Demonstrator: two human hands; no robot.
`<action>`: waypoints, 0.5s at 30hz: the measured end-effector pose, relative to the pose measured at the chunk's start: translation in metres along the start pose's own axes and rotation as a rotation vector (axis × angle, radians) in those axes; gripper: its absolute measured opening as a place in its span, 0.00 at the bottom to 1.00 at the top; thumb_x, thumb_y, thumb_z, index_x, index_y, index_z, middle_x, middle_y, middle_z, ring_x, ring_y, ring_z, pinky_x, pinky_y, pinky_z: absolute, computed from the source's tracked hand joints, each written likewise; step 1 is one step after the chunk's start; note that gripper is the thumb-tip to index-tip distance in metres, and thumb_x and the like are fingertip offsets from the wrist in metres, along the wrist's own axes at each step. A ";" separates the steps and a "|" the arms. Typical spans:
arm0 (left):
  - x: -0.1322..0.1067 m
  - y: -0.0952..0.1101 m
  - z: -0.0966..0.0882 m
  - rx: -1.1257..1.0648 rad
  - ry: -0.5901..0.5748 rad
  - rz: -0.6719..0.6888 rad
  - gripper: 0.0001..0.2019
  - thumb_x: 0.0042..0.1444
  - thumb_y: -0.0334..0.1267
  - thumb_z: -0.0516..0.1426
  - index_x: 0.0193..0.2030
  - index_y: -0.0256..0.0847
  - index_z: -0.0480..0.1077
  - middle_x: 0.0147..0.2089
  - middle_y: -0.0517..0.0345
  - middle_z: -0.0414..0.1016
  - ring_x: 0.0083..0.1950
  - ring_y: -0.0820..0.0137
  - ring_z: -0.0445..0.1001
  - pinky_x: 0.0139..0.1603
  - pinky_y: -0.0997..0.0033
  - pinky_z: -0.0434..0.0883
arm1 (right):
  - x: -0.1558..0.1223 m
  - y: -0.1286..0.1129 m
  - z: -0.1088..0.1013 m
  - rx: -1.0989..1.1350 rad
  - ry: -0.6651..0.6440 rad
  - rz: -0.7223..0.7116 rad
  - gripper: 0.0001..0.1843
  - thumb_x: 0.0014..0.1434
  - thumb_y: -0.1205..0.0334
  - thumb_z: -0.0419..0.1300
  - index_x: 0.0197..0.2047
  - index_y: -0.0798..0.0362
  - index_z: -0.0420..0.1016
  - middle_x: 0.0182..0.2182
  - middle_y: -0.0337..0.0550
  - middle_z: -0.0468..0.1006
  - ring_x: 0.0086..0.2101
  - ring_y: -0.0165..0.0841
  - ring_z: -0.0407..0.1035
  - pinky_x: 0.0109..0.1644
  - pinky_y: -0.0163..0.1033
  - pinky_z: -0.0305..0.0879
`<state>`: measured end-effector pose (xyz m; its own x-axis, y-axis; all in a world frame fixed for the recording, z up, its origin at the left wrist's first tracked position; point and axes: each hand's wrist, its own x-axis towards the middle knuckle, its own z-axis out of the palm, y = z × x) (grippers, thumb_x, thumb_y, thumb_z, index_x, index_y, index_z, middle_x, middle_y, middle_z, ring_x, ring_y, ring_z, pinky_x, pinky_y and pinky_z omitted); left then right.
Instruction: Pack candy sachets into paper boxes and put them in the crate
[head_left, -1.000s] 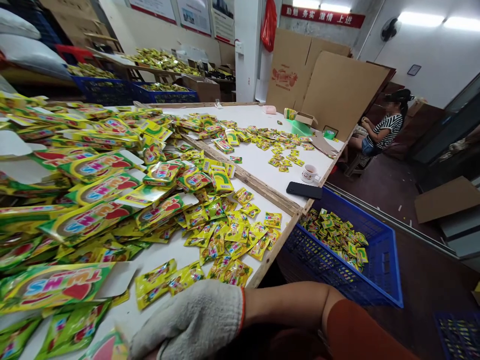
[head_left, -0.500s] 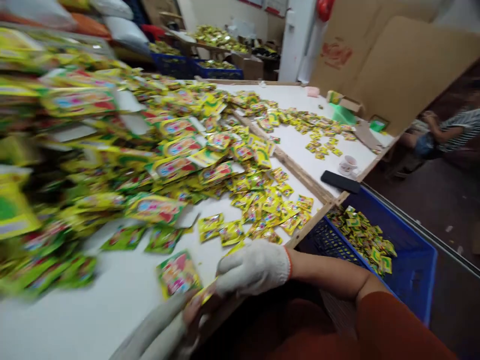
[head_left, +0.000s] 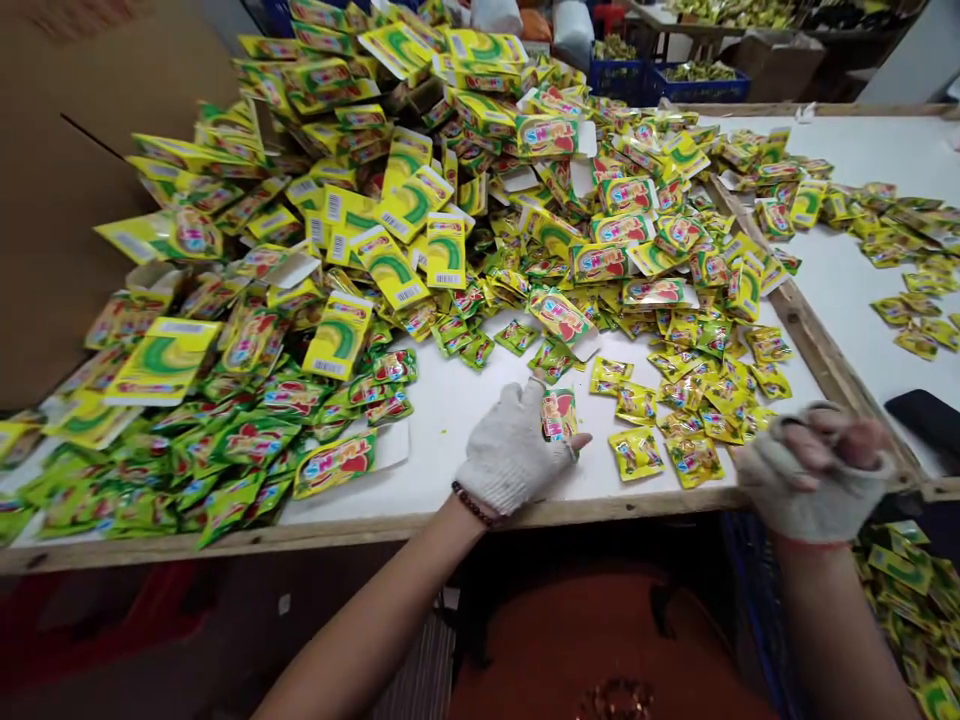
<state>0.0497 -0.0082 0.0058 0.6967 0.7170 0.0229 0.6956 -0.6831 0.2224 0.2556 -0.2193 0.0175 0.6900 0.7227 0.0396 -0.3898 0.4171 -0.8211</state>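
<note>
My left hand (head_left: pixel 514 450), in a white knit glove with open fingertips, rests on the white tabletop (head_left: pixel 450 410) near its front edge and pinches a small yellow-green sachet (head_left: pixel 559 413). My right hand (head_left: pixel 814 470), gloved the same way, hovers curled at the table's right front corner, blurred; nothing shows in it. Loose sachets (head_left: pixel 679 400) lie scattered between the two hands. A big heap of flat yellow-green cartons (head_left: pixel 390 190) and sachets fills the table behind and to the left.
A wooden rail (head_left: pixel 806 320) divides this table from a second white table (head_left: pixel 862 160) with more sachets. A black phone (head_left: pixel 926 415) lies at the right. Sachets in a blue crate (head_left: pixel 907 580) sit low right. Brown cardboard (head_left: pixel 52 150) stands at the left.
The view has swung left and down onto the heap. My left hand has come onto the table and taken a sachet. My right hand has moved off to the right corner.
</note>
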 end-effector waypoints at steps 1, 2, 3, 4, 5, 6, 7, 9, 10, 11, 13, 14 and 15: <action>0.000 0.006 0.001 0.013 -0.021 0.003 0.39 0.56 0.58 0.58 0.67 0.34 0.57 0.50 0.39 0.73 0.44 0.49 0.77 0.37 0.58 0.72 | 0.000 0.008 0.006 -0.038 -0.012 0.067 0.18 0.60 0.39 0.60 0.33 0.42 0.81 0.16 0.34 0.69 0.14 0.19 0.59 0.18 0.32 0.49; 0.001 0.010 0.001 0.010 -0.031 0.007 0.38 0.57 0.54 0.58 0.69 0.34 0.56 0.49 0.40 0.73 0.43 0.49 0.78 0.36 0.58 0.72 | 0.000 0.018 0.014 -0.102 -0.029 0.110 0.16 0.55 0.40 0.66 0.32 0.43 0.80 0.19 0.35 0.71 0.17 0.23 0.64 0.20 0.33 0.56; 0.001 0.013 0.002 -0.010 -0.027 0.016 0.38 0.57 0.50 0.59 0.69 0.34 0.54 0.48 0.41 0.74 0.43 0.50 0.78 0.37 0.58 0.72 | 0.001 0.029 0.023 -0.170 -0.062 0.141 0.16 0.53 0.41 0.68 0.34 0.44 0.79 0.21 0.37 0.73 0.20 0.27 0.69 0.22 0.34 0.62; 0.000 0.013 0.003 -0.051 -0.008 0.033 0.37 0.56 0.46 0.59 0.70 0.34 0.53 0.48 0.41 0.74 0.44 0.51 0.78 0.38 0.58 0.73 | 0.002 0.039 0.032 -0.250 -0.083 0.155 0.16 0.54 0.43 0.68 0.37 0.45 0.78 0.25 0.38 0.76 0.24 0.30 0.72 0.26 0.36 0.68; -0.001 0.011 0.005 -0.103 0.026 0.059 0.38 0.55 0.43 0.60 0.70 0.34 0.52 0.49 0.42 0.75 0.46 0.52 0.78 0.41 0.59 0.74 | 0.004 0.049 0.041 -0.340 -0.108 0.167 0.16 0.55 0.45 0.68 0.40 0.47 0.77 0.29 0.41 0.78 0.28 0.32 0.75 0.31 0.39 0.72; -0.003 0.009 0.007 -0.157 0.075 0.090 0.40 0.54 0.41 0.60 0.71 0.34 0.52 0.50 0.42 0.75 0.47 0.53 0.77 0.44 0.60 0.74 | 0.005 0.058 0.049 -0.426 -0.114 0.169 0.17 0.56 0.48 0.68 0.44 0.48 0.76 0.34 0.43 0.79 0.33 0.33 0.77 0.37 0.41 0.74; -0.006 0.006 0.010 -0.203 0.136 0.127 0.41 0.53 0.41 0.61 0.71 0.34 0.50 0.50 0.42 0.75 0.49 0.54 0.77 0.46 0.60 0.75 | 0.008 0.067 0.056 -0.491 -0.109 0.158 0.20 0.55 0.50 0.68 0.48 0.49 0.74 0.40 0.46 0.79 0.38 0.35 0.77 0.43 0.42 0.74; -0.013 0.002 0.016 -0.255 0.273 0.208 0.40 0.54 0.40 0.60 0.70 0.35 0.50 0.50 0.43 0.74 0.49 0.56 0.77 0.48 0.61 0.75 | 0.013 0.081 0.066 -0.541 -0.109 0.147 0.25 0.54 0.54 0.69 0.53 0.50 0.69 0.48 0.49 0.77 0.44 0.36 0.76 0.50 0.43 0.73; -0.018 0.001 0.019 -0.270 0.327 0.245 0.38 0.55 0.40 0.60 0.70 0.37 0.50 0.50 0.44 0.74 0.48 0.58 0.77 0.48 0.61 0.76 | 0.015 0.087 0.070 -0.530 -0.114 0.146 0.27 0.54 0.55 0.68 0.55 0.50 0.67 0.49 0.49 0.76 0.44 0.36 0.75 0.50 0.43 0.73; -0.022 0.001 0.021 -0.292 0.359 0.274 0.36 0.57 0.40 0.59 0.70 0.38 0.50 0.49 0.46 0.74 0.47 0.59 0.77 0.47 0.61 0.76 | 0.017 0.091 0.072 -0.519 -0.125 0.151 0.27 0.54 0.57 0.67 0.55 0.50 0.65 0.47 0.48 0.76 0.43 0.35 0.75 0.49 0.42 0.73; -0.029 0.002 0.024 -0.361 0.353 0.287 0.31 0.61 0.40 0.57 0.68 0.42 0.53 0.48 0.49 0.73 0.44 0.63 0.77 0.46 0.63 0.76 | 0.017 0.097 0.077 -0.549 -0.149 0.139 0.21 0.56 0.61 0.63 0.53 0.51 0.64 0.40 0.43 0.76 0.39 0.33 0.75 0.45 0.39 0.72; -0.031 0.002 0.024 -0.400 0.333 0.268 0.28 0.62 0.41 0.56 0.67 0.43 0.54 0.47 0.50 0.73 0.43 0.63 0.76 0.44 0.64 0.77 | 0.016 0.097 0.079 -0.607 -0.153 0.113 0.17 0.57 0.63 0.60 0.50 0.51 0.65 0.37 0.41 0.76 0.37 0.31 0.74 0.44 0.38 0.71; -0.032 0.001 0.024 -0.424 0.311 0.236 0.28 0.62 0.44 0.57 0.67 0.43 0.55 0.47 0.50 0.72 0.42 0.63 0.76 0.42 0.63 0.77 | 0.015 0.096 0.082 -0.691 -0.169 0.080 0.14 0.58 0.65 0.57 0.48 0.51 0.67 0.34 0.38 0.75 0.35 0.30 0.73 0.44 0.37 0.70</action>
<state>0.0326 -0.0349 -0.0176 0.6961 0.6025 0.3904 0.3516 -0.7602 0.5463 0.1784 -0.1235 -0.0144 0.5493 0.8356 0.0060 0.0786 -0.0445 -0.9959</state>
